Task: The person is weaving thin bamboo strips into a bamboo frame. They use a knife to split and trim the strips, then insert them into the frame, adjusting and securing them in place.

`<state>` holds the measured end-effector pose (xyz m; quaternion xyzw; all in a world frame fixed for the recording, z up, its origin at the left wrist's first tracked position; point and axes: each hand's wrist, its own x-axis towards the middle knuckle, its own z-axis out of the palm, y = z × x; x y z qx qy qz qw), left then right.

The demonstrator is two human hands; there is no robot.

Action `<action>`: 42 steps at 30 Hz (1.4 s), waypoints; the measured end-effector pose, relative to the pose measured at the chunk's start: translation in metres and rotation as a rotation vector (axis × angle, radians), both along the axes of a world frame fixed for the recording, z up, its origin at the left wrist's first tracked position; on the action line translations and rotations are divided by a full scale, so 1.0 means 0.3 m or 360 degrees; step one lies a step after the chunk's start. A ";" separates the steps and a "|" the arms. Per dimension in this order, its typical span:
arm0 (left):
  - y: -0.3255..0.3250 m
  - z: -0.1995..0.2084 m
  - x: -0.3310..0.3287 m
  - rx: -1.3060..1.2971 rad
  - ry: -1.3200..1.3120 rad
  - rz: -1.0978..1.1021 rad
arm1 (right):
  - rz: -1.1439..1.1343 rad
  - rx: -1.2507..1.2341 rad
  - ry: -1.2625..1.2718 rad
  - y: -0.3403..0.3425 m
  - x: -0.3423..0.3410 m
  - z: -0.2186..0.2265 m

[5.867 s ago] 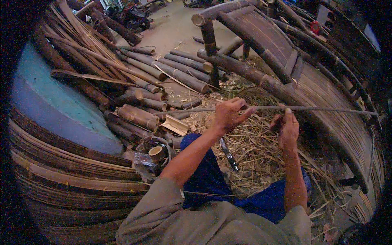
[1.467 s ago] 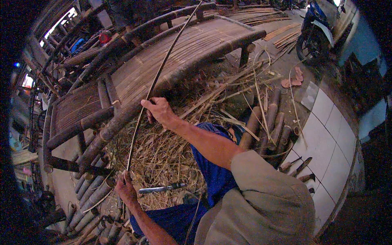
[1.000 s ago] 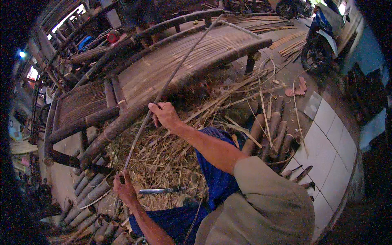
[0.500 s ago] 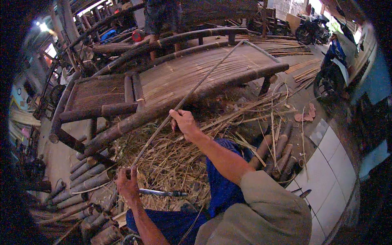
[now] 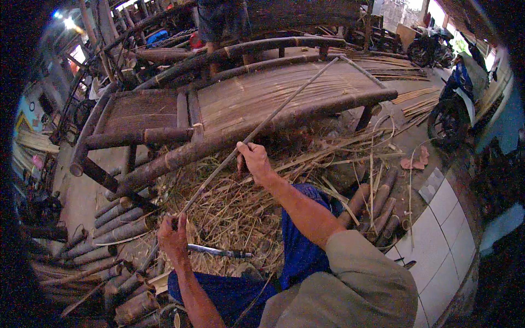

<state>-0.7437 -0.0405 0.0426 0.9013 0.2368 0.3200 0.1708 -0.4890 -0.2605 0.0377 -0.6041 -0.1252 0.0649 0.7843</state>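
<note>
A long thin bamboo strip (image 5: 284, 104) runs slantwise from the lower left up across a bamboo lounger (image 5: 262, 93). Close to its lower part, my left hand (image 5: 174, 240) is closed around it, fingers pinched. Farther along, my right hand (image 5: 255, 161) pinches the same strip between thumb and fingers, just in front of the lounger's near rail. The strip's far end lies over the slatted surface, near the far right corner. A metal tool with a silver shaft and dark end (image 5: 219, 251) shows beside my left hand, above my lap; what supports it is hidden.
Bamboo shavings (image 5: 235, 218) cover the floor between me and the lounger. Cut bamboo poles (image 5: 123, 224) are stacked at left, with more pieces (image 5: 377, 208) at right. White tiles (image 5: 432, 251) lie at the right. A person's legs (image 5: 214, 33) and a motorcycle (image 5: 451, 109) appear farther back.
The whole view has shifted slightly, moving the lounger rightward in the picture. Both hands keep their hold on the strip, with little visible change in their positions along it.
</note>
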 end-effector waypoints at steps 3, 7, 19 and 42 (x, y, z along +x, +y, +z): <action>0.012 -0.021 0.012 0.0098 -0.0041 0.0028 | 0.0024 0.0052 -0.0007 0.007 0.026 -0.038; -0.064 0.019 0.048 -0.0012 -0.0043 -0.0106 | -0.0115 -0.0263 -0.0065 -0.007 0.086 -0.112; -0.111 0.137 -0.009 -0.0063 -0.0050 -0.0166 | 0.0023 -0.0032 -0.0053 0.071 -0.090 -0.009; -0.053 0.031 0.026 -0.0125 0.0028 -0.0108 | 0.0075 0.0119 0.0055 0.029 -0.108 0.058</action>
